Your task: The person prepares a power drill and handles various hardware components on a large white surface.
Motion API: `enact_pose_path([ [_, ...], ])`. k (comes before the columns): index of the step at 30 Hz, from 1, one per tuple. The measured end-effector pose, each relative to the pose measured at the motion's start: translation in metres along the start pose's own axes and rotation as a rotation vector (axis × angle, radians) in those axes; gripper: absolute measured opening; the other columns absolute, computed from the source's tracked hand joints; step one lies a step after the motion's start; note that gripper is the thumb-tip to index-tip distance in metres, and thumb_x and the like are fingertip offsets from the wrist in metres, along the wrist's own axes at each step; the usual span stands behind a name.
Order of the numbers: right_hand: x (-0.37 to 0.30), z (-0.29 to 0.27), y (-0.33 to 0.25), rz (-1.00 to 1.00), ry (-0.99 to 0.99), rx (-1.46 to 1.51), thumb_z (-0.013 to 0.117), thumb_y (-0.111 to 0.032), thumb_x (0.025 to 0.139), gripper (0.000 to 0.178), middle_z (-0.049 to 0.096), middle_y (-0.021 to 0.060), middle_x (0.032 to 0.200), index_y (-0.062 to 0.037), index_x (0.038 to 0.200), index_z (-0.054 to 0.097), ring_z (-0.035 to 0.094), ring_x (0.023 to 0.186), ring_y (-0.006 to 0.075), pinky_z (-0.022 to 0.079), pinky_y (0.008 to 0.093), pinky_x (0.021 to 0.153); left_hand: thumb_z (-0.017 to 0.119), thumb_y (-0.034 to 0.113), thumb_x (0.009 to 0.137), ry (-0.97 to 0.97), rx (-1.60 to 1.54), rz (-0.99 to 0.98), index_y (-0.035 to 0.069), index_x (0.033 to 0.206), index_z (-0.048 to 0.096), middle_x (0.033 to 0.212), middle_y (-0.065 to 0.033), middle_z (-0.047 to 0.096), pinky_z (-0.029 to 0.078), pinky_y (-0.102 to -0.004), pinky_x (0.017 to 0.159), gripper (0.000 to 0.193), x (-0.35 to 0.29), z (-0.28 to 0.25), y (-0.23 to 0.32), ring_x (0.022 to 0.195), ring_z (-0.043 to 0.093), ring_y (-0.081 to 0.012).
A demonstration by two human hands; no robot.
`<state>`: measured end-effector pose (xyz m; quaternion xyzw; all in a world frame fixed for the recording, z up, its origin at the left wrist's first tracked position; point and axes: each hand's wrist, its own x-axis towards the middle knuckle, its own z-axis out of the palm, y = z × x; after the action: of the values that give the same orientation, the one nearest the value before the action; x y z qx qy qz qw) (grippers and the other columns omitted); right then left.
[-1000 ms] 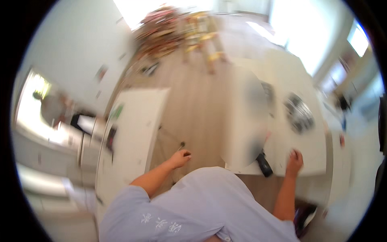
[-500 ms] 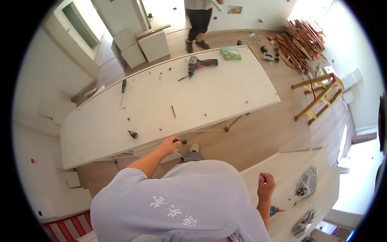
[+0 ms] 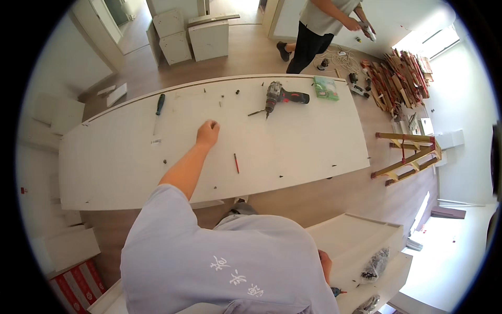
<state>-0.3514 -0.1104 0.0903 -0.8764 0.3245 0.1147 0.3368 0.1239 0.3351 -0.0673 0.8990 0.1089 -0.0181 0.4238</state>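
My left hand (image 3: 208, 133) is held over the middle of a long white panel (image 3: 303, 136), its fingers curled together. Whatever is between them, if anything, is too small to make out. My right hand (image 3: 325, 263) is low by my right side, mostly behind my shirt, with its fingers hidden. Close to it is a blue tool with a red tip (image 3: 338, 291). On the panel lie a green-handled screwdriver (image 3: 160, 104), a cordless drill (image 3: 274, 97), a red pencil (image 3: 236, 163) and a green packet (image 3: 326, 88). Small dark fittings (image 3: 165, 161) are scattered about.
Beyond the panel a person (image 3: 314, 31) holds a pale object. To the right are a yellow stepladder (image 3: 410, 157) and a pile of wood strips (image 3: 402, 78). Cabinet boxes (image 3: 209, 41) stand at the back left. A clear bag of fittings (image 3: 375, 264) rests on another board (image 3: 350, 230).
My left hand has moved from the panel's near edge to above its middle. My right hand has drawn in toward my body. The other person has stepped nearer and to the right.
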Motion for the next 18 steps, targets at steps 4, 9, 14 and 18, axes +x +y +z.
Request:
enact_pose_path([
  [4, 0.0, -0.007, -0.003, 0.127, -0.005, 0.013, 0.07, -0.018, 0.091, 0.025, 0.074, 0.0143, 0.103, -0.0037, 0.111, 0.074, 0.073, 0.091, 0.0271, 0.057, 0.0381, 0.083, 0.063, 0.034, 0.097, 0.007, 0.055, -0.233, 0.002, 0.123, 0.064, 0.122, -0.0174, 0.069, 0.052, -0.0426, 0.097, 0.042, 0.076, 0.008, 0.029, 0.113, 0.066, -0.0326],
  [9, 0.014, -0.008, 0.039, 0.164, 0.003, -0.069, 0.071, -0.02, 0.092, 0.026, 0.075, 0.0137, 0.102, -0.0043, 0.112, 0.074, 0.073, 0.091, 0.0249, 0.057, 0.0368, 0.083, 0.066, 0.036, 0.096, -0.059, 0.186, -0.312, 0.003, 0.119, 0.064, 0.124, -0.0143, 0.068, 0.052, -0.0439, 0.096, 0.04, 0.112, 0.01, 0.048, 0.116, 0.064, -0.031],
  [14, 0.003, 0.001, 0.056, 0.321, 0.017, -0.006, 0.07, -0.02, 0.092, 0.026, 0.076, 0.0137, 0.101, -0.0042, 0.113, 0.074, 0.073, 0.092, 0.024, 0.057, 0.0363, 0.083, 0.066, 0.033, 0.097, -0.143, 0.303, -0.289, 0.005, 0.119, 0.064, 0.121, -0.0142, 0.067, 0.052, -0.044, 0.095, 0.036, 0.143, 0.03, 0.038, 0.113, 0.064, -0.0317],
  [18, -0.001, -0.005, 0.0, 0.382, -0.04, 0.005, 0.069, -0.02, 0.092, 0.029, 0.076, 0.0145, 0.101, -0.0032, 0.115, 0.073, 0.073, 0.092, 0.0223, 0.056, 0.0343, 0.083, 0.062, 0.027, 0.1, 0.089, 0.147, -0.224, 0.005, 0.11, 0.064, 0.117, -0.015, 0.066, 0.051, -0.0448, 0.093, 0.025, 0.151, 0.029, 0.023, 0.109, 0.064, -0.0338],
])
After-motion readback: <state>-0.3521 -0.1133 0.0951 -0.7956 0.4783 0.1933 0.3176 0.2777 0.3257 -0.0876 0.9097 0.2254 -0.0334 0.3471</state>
